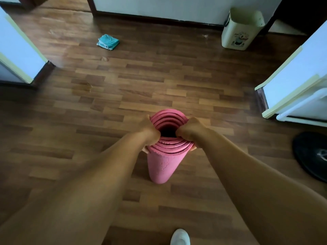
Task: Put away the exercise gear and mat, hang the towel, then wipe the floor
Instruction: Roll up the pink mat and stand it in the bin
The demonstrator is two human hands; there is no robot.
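A rolled pink exercise mat (161, 165) stands upright on the wooden floor in front of me, its spiral top end facing the camera. My left hand (149, 132) grips the left side of the top rim, thumb over the roll's edge. My right hand (189, 131) grips the right side of the rim the same way. A small folded teal towel (108, 41) lies on the floor farther off, to the upper left.
A cream waste bin (240, 30) stands by the far wall at the right. A black round fan base (312, 154) sits at the right edge. White walls (300, 68) and door frames flank both sides. A wet patch (85, 86) marks the floor. My white shoe (180, 237) shows below.
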